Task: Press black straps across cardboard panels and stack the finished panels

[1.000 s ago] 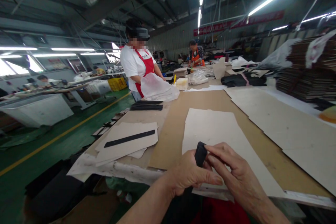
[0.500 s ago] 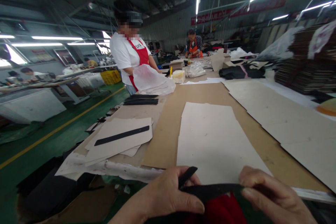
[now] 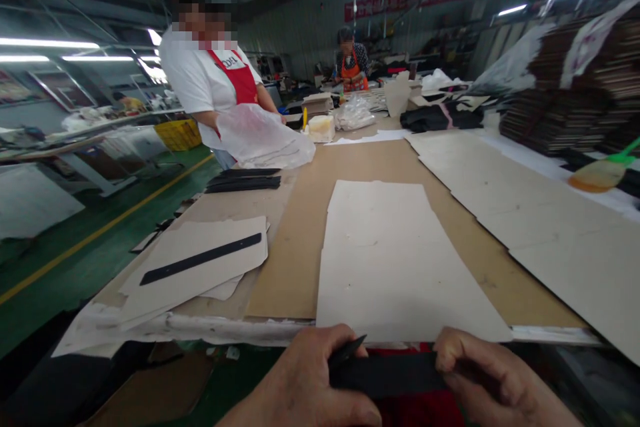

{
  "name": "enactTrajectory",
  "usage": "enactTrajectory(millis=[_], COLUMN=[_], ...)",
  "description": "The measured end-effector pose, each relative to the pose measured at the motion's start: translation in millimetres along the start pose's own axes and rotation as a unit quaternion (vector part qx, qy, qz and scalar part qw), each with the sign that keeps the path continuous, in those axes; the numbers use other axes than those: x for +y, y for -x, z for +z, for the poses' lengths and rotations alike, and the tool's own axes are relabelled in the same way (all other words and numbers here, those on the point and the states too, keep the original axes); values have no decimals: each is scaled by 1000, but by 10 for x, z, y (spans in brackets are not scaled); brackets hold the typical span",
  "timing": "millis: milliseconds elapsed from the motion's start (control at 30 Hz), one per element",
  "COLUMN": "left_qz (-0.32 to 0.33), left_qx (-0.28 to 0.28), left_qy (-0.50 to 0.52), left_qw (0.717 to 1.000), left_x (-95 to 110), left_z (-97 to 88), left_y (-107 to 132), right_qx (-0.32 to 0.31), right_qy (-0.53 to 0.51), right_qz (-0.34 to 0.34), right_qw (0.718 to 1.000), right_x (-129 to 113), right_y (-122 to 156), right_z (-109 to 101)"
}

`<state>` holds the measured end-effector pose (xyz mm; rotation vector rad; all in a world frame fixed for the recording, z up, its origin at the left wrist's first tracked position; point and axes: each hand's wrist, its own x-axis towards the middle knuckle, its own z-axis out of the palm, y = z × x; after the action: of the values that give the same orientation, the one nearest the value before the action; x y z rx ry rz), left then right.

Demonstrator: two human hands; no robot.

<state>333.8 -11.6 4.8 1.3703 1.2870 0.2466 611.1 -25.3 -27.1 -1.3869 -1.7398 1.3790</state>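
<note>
A black strap (image 3: 387,373) is stretched flat between my two hands just below the table's near edge. My left hand (image 3: 305,387) is closed on its left end, where a pointed tip sticks up. My right hand (image 3: 483,380) is closed on its right end. Directly beyond them a pale sheet of card (image 3: 390,260) lies on the brown board (image 3: 300,227) of the table. Red cloth (image 3: 420,410) shows under the strap.
Another black strip (image 3: 200,258) lies on pale card at the left. A pile of black strips (image 3: 243,181) sits farther back, near a person in a red apron (image 3: 210,87) holding a plastic bag (image 3: 263,140). Large card sheets (image 3: 540,227) cover the right; dark stacks (image 3: 575,107) stand behind.
The strap, folded small between my fingers above the card a second ago, has been pulled out flat. Both hands have dropped toward the table's near edge and moved apart.
</note>
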Motion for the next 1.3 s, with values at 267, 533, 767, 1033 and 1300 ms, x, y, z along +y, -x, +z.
enactTrajectory(millis=[267, 533, 767, 1033, 1300], left_qz=[-13, -3, -28, -39, -32], left_qx=[53, 171, 226, 245, 218], left_qy=[18, -22, 46, 31, -28], left_qw=[998, 985, 973, 968, 975], left_x=[-192, -352, -271, -292, -467], left_z=[-364, -484, -393, -346, -422], left_y=[-33, -327, -433, -468, -564], right_qx=[222, 212, 249, 273, 278], right_qy=[15, 51, 147, 191, 214], right_qz=[38, 149, 135, 106, 86], right_qw=[974, 965, 948, 937, 933], right_x=[-29, 128, 185, 161, 221], right_y=[-188, -497, -593, -648, -643], right_z=[-584, -638, -620, -582, -590])
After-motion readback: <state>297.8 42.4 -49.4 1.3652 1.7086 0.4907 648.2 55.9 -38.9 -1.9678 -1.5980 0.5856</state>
